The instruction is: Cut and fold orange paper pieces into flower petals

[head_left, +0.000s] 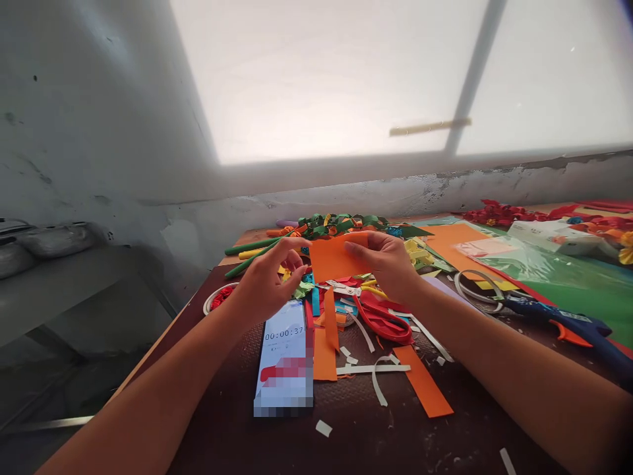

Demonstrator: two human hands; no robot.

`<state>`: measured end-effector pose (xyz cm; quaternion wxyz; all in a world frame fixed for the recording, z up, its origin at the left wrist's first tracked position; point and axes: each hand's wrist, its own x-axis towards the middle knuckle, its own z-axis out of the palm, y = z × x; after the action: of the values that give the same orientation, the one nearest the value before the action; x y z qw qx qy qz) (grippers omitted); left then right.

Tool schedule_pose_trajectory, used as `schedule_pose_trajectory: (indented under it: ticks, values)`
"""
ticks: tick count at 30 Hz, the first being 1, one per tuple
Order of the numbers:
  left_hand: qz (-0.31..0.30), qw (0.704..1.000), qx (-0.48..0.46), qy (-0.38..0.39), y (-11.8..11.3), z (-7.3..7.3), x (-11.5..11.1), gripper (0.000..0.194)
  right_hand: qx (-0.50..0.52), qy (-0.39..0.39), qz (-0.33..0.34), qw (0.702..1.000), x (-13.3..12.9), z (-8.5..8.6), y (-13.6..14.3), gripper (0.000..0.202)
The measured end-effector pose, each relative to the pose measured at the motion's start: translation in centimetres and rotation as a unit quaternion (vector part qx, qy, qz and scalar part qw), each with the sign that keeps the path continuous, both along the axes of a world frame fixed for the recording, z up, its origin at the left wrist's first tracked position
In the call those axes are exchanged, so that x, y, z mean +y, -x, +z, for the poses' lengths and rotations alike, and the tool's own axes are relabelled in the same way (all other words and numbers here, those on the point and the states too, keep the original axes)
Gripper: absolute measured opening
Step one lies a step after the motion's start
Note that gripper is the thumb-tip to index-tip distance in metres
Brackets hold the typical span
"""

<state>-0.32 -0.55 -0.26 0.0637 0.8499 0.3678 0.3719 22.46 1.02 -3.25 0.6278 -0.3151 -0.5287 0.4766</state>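
Note:
My right hand point(388, 260) pinches a piece of orange paper point(333, 258) by its right side, thumb in front and fingers behind, above the table. At the paper's left edge is my left hand point(271, 277), its fingers curved and thumb apart, holding nothing. Its index fingertip is close to the paper's upper left corner; whether it touches I cannot tell. Below the paper lie red-handled scissors point(383, 320), their blades pointing left. Orange paper strips point(422, 382) and white strips point(373, 370) are scattered around them.
A phone point(284, 356) showing a timer lies below my left hand. On the right are a dark blue glue gun point(558, 313), a tape ring point(477, 291) and green sheets point(588, 290). Paper chains point(341, 224) pile up at the back, near green rolled sticks point(250, 245).

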Motion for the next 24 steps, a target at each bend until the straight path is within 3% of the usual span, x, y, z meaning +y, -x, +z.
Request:
schedule_pose_trajectory:
  ticks: [2,5,9,13,15,18,24]
  values:
    - [-0.033,0.999,0.006,-0.007,0.1,-0.2,0.2,0.039,0.020,0.014,0.032,0.999,-0.2,-0.2,0.3,0.034]
    - [-0.096,0.995,0.000,-0.013,0.0,-0.4,0.1,0.025,0.028,0.021,0.049,0.998,-0.2,-0.7,0.7,0.039]
    - [-0.068,0.987,-0.136,0.051,-0.5,-0.4,-0.3,0.011,0.011,-0.033,-0.009,0.999,-0.2,-0.8,0.6,0.047]
    - [-0.051,0.942,-0.298,0.147,-0.7,-0.2,-0.2,0.013,-0.063,-0.156,0.016,0.986,-1.0,-0.5,0.4,0.051]
    - [-0.072,0.919,-0.341,0.182,-0.8,-0.2,0.0,0.017,-0.088,-0.188,0.018,0.978,-1.5,-0.5,0.7,0.039]
    - [-0.085,0.908,-0.351,0.209,-1.0,-0.4,-0.1,0.021,-0.051,-0.151,0.015,0.987,-1.8,-0.4,1.5,0.022]
    - [-0.056,0.917,-0.334,0.212,-1.4,-0.9,-0.5,0.032,0.031,-0.045,0.023,0.998,-1.7,-0.2,1.8,0.028]
